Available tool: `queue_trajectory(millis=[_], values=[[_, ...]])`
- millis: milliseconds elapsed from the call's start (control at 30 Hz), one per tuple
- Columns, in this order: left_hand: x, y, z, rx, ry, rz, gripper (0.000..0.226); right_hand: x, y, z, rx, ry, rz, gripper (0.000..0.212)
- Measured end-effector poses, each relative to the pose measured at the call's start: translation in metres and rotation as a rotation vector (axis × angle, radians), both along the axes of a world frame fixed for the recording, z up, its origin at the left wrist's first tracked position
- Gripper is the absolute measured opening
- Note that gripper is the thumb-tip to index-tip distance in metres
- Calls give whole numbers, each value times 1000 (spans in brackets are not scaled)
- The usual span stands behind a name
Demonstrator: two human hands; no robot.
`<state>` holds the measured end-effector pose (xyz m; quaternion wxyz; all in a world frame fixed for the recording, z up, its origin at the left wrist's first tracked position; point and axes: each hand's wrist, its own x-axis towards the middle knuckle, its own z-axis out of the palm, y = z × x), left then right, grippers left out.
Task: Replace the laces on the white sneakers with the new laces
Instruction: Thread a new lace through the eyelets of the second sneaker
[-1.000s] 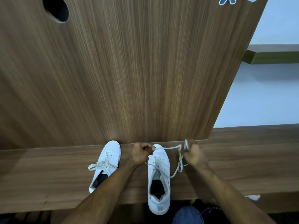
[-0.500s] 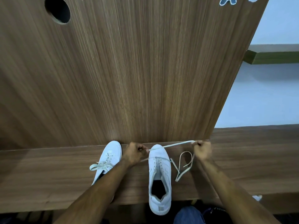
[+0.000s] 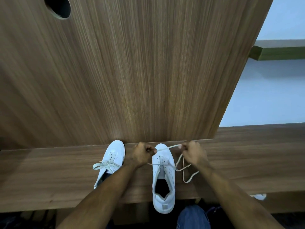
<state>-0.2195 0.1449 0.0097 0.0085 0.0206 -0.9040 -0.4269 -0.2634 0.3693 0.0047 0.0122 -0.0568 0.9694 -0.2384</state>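
Observation:
Two white sneakers stand on a wooden desk, toes against an upright wooden panel. The left sneaker (image 3: pixel 110 162) is laced and tied in a bow. The right sneaker (image 3: pixel 163 179) lies between my hands, its heel hanging over the desk's front edge. A cream lace (image 3: pixel 168 147) runs taut across its toe. My left hand (image 3: pixel 141 154) pinches one end of it beside the toe. My right hand (image 3: pixel 194 152) pinches the other part, and the slack hangs below in a loose loop (image 3: pixel 184 171) on the desk.
The upright wooden panel (image 3: pixel 132 71) has a round cable hole (image 3: pixel 57 6) at the top left. The desk surface (image 3: pixel 49 176) stretches left and right. A small white object (image 3: pixel 259 196) lies at the desk's front edge on the right. My knee in jeans (image 3: pixel 193 217) shows below.
My hands spread apart and pulled the lace taut across the sneaker's toe, then my right hand came slightly back inward. The loose loop shifted on the desk.

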Motion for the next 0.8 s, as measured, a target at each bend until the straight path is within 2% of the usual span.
queue_trajectory(millis=[100,200,267,333,400,467,500,567,667,800], values=[[5,-30,-5,-84,-40,85,9,-10,41,1,-87,-36,-312,28],[7,-39,-7,-128,-63,116,8,-11,54,-1,-50,-21,-436,28],[5,-29,-6,-111,-50,79,9,-6,40,-1,30,-78,-259,38],[3,-9,-3,-60,-25,15,11,2,15,-4,11,-78,52,53],[1,10,-3,-19,-6,-49,10,10,-13,-8,-8,-25,338,44],[1,23,-3,-3,11,-86,10,16,-33,-11,87,47,446,31],[2,25,-2,-13,16,-91,11,16,-35,-11,128,92,444,34],[4,22,-3,-23,17,-73,11,14,-24,-12,160,95,368,35],[9,1,-13,-18,-10,-8,13,6,15,-13,140,0,140,27],[18,-12,-24,-30,-46,25,11,4,41,-16,264,-46,-54,25]])
